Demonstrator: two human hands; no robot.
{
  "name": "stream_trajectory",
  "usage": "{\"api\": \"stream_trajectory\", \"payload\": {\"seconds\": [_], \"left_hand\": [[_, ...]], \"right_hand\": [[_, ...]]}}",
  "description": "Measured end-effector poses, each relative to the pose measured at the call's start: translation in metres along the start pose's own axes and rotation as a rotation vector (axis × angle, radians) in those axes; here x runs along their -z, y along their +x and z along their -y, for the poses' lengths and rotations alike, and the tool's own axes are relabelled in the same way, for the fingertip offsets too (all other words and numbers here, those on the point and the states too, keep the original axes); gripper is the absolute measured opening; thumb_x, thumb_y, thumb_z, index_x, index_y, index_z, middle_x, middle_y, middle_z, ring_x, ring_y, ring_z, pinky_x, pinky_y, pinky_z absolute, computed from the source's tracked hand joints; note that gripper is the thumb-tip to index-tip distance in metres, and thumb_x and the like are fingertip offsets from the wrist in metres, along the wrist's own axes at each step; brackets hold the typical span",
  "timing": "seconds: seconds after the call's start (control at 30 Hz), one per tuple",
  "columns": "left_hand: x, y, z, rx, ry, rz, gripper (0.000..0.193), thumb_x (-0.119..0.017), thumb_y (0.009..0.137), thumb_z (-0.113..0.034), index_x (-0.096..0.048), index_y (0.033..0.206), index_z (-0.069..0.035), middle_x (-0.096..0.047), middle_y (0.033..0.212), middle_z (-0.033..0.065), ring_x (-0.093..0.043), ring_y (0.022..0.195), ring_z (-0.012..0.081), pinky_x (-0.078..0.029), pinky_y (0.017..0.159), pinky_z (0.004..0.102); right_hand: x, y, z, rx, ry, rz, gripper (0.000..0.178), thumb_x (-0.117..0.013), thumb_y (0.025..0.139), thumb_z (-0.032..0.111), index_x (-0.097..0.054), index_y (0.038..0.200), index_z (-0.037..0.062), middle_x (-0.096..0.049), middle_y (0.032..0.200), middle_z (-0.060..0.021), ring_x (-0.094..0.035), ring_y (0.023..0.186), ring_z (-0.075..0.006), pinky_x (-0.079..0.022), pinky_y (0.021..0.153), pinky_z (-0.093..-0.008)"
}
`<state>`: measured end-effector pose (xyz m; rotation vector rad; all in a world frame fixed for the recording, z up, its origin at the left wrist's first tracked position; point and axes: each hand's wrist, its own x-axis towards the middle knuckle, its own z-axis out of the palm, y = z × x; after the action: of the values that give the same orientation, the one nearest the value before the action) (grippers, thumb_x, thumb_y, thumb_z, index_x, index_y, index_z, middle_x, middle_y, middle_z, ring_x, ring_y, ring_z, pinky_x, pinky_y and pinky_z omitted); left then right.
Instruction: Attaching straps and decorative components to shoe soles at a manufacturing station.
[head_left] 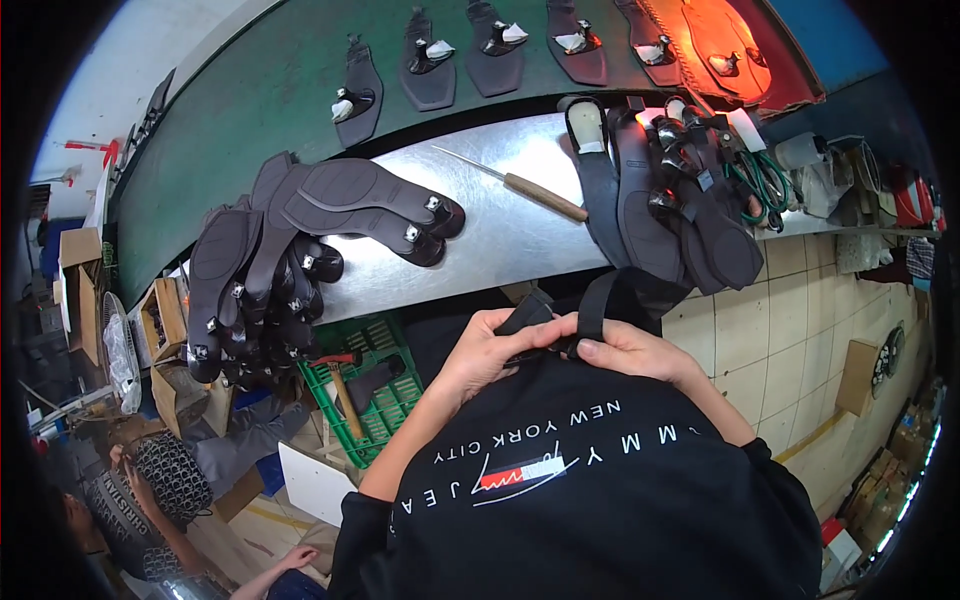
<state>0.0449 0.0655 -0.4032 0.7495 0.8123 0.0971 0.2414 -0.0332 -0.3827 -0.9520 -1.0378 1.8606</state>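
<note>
In front of my dark sweatshirt, both hands meet at a black strap that bends up in a loop. My left hand is closed, pinching one end of the strap with thumb and fingers. My right hand is closed around the other side of the loop, fingers curled in. What the strap joins below the hands is dark and partly hidden. On the metal bench edge ahead lies an awl with a wooden handle, pointing to the far left.
Dark heeled soles are piled on the bench's left; more soles and black uppers lie right. Several sandals line the green conveyor belt beyond, under an orange glow. A hammer rests in a green crate. Another person sits lower left.
</note>
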Motion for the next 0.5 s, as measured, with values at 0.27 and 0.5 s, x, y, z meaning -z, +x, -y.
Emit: {"api": "stream_trajectory", "payload": {"seconds": [0.27, 0.5], "left_hand": [[0.002, 0.0, 0.007, 0.044, -0.064, -0.139, 0.026, -0.068, 0.085, -0.024, -0.067, 0.103, -0.005, -0.061, 0.068, -0.0024, -0.034, 0.041, 0.0015, -0.022, 0.038, 0.0198], [-0.01, -0.007, 0.005, -0.092, 0.027, -0.148, 0.023, -0.07, 0.084, -0.018, -0.068, 0.101, -0.003, -0.06, 0.065, -0.0017, -0.04, 0.04, 0.0022, -0.027, 0.037, 0.0187]], "right_hand": [[0.049, -0.078, -0.003, 0.323, 0.268, 0.041, 0.05, -0.046, 0.093, 0.042, -0.07, 0.082, -0.0009, -0.042, 0.133, -0.0326, -0.04, 0.128, -0.0399, -0.026, 0.107, -0.0442], [0.068, -0.213, 0.008, -0.041, -0.056, -0.45, 0.045, -0.046, 0.09, 0.03, -0.068, 0.084, -0.0098, -0.065, 0.098, -0.0265, -0.062, 0.101, -0.0348, -0.044, 0.093, -0.0399]]}}
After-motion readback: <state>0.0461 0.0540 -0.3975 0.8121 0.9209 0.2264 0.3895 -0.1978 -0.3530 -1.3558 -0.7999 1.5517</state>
